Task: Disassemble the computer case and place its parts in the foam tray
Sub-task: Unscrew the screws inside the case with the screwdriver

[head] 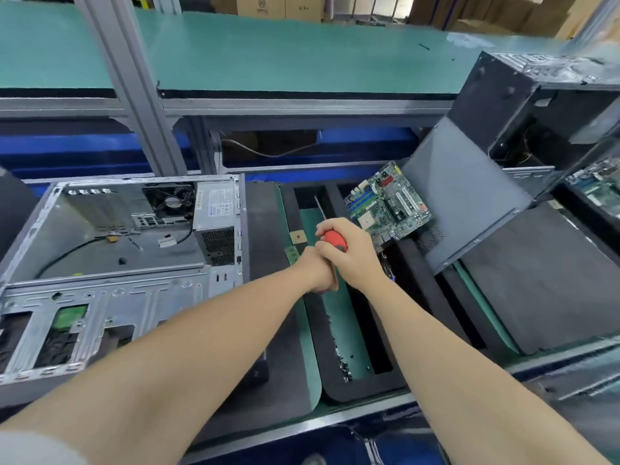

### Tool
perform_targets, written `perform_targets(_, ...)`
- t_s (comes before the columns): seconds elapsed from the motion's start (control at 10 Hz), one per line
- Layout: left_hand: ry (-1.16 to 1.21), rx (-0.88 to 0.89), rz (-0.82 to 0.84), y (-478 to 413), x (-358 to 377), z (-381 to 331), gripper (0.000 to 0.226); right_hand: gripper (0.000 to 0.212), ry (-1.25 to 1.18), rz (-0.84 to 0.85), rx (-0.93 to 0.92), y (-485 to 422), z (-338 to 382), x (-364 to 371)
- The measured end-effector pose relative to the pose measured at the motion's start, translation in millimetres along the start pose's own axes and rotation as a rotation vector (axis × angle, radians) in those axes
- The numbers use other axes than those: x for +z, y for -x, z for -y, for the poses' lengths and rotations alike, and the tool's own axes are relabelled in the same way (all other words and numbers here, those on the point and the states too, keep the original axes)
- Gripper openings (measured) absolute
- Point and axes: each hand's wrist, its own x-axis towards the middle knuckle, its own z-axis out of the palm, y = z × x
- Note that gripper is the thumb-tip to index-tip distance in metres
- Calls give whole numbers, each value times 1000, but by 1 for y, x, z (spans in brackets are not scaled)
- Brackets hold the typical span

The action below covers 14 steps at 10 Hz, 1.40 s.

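Hands meet at the centre of the frame, above the foam tray (335,391). The right hand (352,256) is wrapped round the red handle of a screwdriver (333,239), whose thin shaft points toward the upper left over the tray's green floor. The left hand (317,271) lies pressed against the right from below — its fingers are hidden, so whether it grips the handle too cannot be told. The computer case (161,256) lies on its side at the left of the frame, its side open, with the power supply (214,209) and a black fan (171,199) at its far end and loose cables on its floor. A green motherboard (391,203) leans in the tray's upper right part, just beyond the right hand. Small dark screws (345,367) are scattered in the tray's lower compartment. A grey side panel (463,203) leans at the right of the frame against black foam, and a second black case (523,105) stands in the upper right corner.
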Motion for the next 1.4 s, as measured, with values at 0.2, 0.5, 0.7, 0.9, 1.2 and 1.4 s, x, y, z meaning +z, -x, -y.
perform_targets(0.2, -281, -142, 129, -11, 35, -3, 33, 39, -88, -28, 195, 23, -48, -7)
perform_targets(0.5, -372, -146, 168, -17, 37, 6, 28, 39, -147, 0, 279, 31, -60, -6)
perform_targets(0.7, -295, -121, -50, -3, -12, -1, 36, 38, -20, -96, 286, 28, -47, 25)
perform_targets(0.9, -120, -66, 1, 25, -47, 4, 45, 32, 51, -228, 466, 39, -30, 59)
perform_targets(1.2, -179, -3, 220, 53, -4, 5, 54, 2, 90, -239, 669, 98, -28, 70)
perform_targets(1.4, -282, 48, 389, 55, 11, 1, 55, 18, 166, -202, 683, 126, -32, 67)
